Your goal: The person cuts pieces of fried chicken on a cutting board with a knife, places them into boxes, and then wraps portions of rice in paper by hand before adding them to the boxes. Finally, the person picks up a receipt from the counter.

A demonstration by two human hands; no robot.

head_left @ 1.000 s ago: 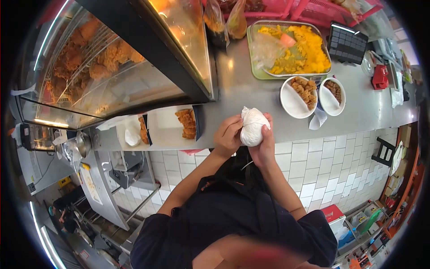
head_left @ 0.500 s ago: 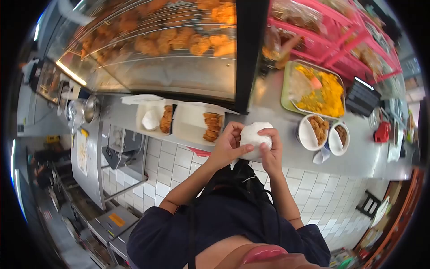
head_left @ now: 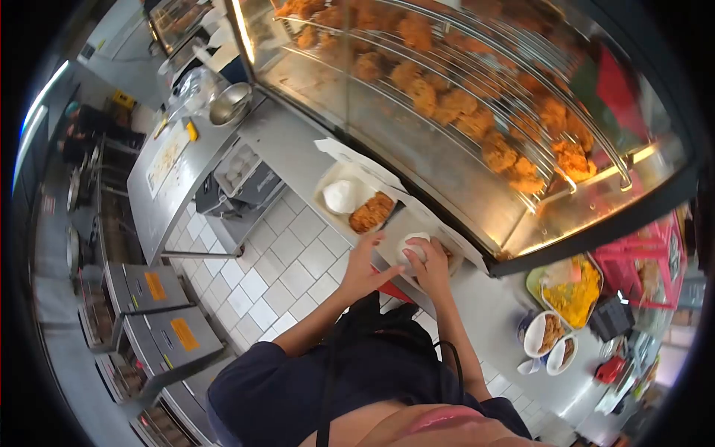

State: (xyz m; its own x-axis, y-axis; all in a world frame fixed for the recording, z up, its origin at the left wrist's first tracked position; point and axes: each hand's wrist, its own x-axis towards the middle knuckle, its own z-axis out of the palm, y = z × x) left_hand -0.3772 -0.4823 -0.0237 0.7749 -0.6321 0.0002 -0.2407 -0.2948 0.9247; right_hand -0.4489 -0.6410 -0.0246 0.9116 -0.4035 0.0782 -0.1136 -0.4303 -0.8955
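My right hand [head_left: 430, 267] is curled over a white paper-wrapped bundle [head_left: 408, 252], round like a ball of rice, inside the right-hand open box [head_left: 403, 222]. Part of a fried chicken piece [head_left: 448, 253] shows just past my fingers in that box. My left hand [head_left: 363, 270] is at the box's near left side, thumb and fingers apart, with nothing in it. To the left, a second open box [head_left: 325, 183] holds another white wrapped bundle [head_left: 341, 196] and a fried chicken piece [head_left: 372, 213].
Behind the boxes stands a lit glass display case [head_left: 372, 112] with fried chicken on wire racks. At right are a tray of yellow food [head_left: 573, 290], two cups [head_left: 535, 335] and pink baskets [head_left: 640, 257]. A metal bowl [head_left: 229, 104] sits at the far left.
The view has turned left. The wrapped bundle has gone from between both hands above the counter into the right-hand box. My left hand has come off it; my right hand stays on it.
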